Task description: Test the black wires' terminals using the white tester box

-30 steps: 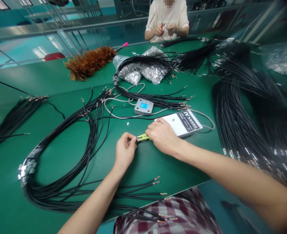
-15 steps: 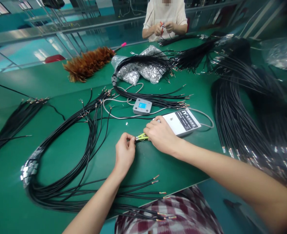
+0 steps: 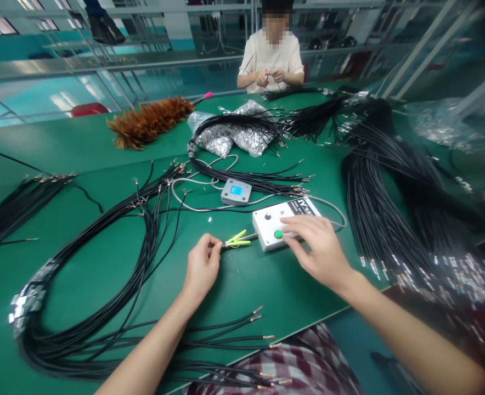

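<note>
My left hand (image 3: 203,263) is closed in a pinch on a cable end, mostly hidden by the fingers. A yellow-green clip (image 3: 237,239) grips the wires just beyond those fingertips. The clip sits on a thin shaft coming from a white control box (image 3: 260,222), which has a black knob (image 3: 268,216), a green button (image 3: 278,234) and a dark printed label. Over the box's right part, my right hand (image 3: 319,247) is open, thumb and fingers apart near the green button. Whether a fingertip touches the box is unclear.
A black cable bundle (image 3: 98,241) curves across the left. Behind the box lie a small grey device with a blue screen (image 3: 236,191), bags of silvery parts (image 3: 253,131) and a feather duster (image 3: 152,122). More black cables (image 3: 374,203) cover the right. Opposite sits a person (image 3: 270,60) holding a red-handled tool.
My right hand has let go of the clip and moved right, over the white box, uncovering its knob and green button. My left hand stays at the clip. The view has tilted up.
</note>
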### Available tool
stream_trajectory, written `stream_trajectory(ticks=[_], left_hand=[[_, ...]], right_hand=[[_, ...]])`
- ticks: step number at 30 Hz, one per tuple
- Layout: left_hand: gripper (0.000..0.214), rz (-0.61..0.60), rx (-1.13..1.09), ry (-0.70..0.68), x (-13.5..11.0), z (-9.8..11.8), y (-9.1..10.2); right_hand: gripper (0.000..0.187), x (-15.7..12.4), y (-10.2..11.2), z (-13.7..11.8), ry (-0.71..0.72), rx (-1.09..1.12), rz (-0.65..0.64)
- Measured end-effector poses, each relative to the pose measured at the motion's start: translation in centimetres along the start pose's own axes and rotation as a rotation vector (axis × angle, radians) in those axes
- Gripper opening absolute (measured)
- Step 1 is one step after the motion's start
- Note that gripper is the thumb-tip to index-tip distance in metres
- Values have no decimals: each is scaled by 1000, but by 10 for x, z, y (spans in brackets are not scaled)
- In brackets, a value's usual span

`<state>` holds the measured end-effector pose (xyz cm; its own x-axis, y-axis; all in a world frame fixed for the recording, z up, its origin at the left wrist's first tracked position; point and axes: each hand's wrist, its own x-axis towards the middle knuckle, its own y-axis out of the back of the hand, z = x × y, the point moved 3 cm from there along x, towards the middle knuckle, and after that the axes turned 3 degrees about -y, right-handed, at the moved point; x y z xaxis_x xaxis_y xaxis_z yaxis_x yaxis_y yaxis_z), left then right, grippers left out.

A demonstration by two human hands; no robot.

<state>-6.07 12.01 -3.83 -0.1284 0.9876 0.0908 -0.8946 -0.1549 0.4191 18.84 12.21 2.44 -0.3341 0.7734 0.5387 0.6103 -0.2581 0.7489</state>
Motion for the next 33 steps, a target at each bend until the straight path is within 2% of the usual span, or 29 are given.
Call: stream_trajectory(ticks=[4,8,14,17,20,23,26,29,33], left_hand=[[16,9,-19,8,-1,1,-2],[16,17,-36,26,-1,0,-1],[18,53,-76,84,-1,-4,22],[22,27,-125,106,-9,5,30],[24,-59,-216,132,-24,23,25],[28,-150,-324,164,-38,40,14],[30,-199,-361,191,-47,47,8],[31,-236,-379,210,-51,47,6],[33,-260,-406,245,-54,44,9]], right_hand=[[10,-28,-2,-1,13,15,-4],[9,-33,-11,-5,28,-61,9],[10,-32,-14,6,51,-98,76],[10,-30,-10,2,54,-63,99],[12,-22,-7,-19,64,-17,105],[13,-11,-18,-47,101,71,-23],[16,-4,-35,-65,124,156,-163],[19,-2,-42,-68,121,227,-224],[16,-4,-32,-58,49,315,-222]])
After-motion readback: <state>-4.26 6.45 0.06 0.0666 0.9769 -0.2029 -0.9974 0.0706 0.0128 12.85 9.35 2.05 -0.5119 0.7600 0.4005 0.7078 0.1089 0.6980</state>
